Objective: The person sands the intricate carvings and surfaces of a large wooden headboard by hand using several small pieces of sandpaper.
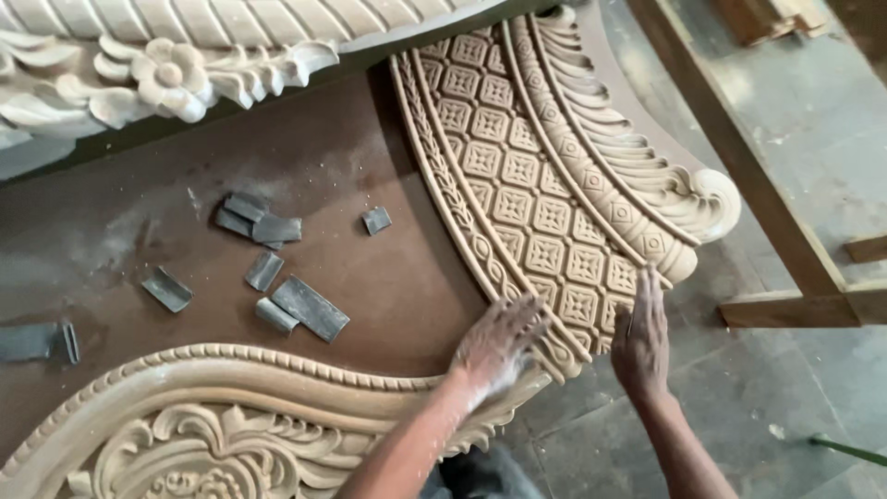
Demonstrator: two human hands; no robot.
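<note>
Grey stone floor (795, 120) lies dusty beneath a slanting wooden frame (739, 157).

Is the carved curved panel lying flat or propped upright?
Flat: the carved panel lies face up on the brown board, both hands pressed on its end.

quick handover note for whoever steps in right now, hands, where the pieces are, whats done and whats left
Left hand: flat on the lower end of the curved carved panel, dusty, holding nothing.
Right hand: fingers straight, edge-on against the panel's lower right end.
Sandpaper scraps lie loose on the brown board.
Done: panel fully carved, unfinished.
Left: cannot tell which parts are already smoothed.
</note>
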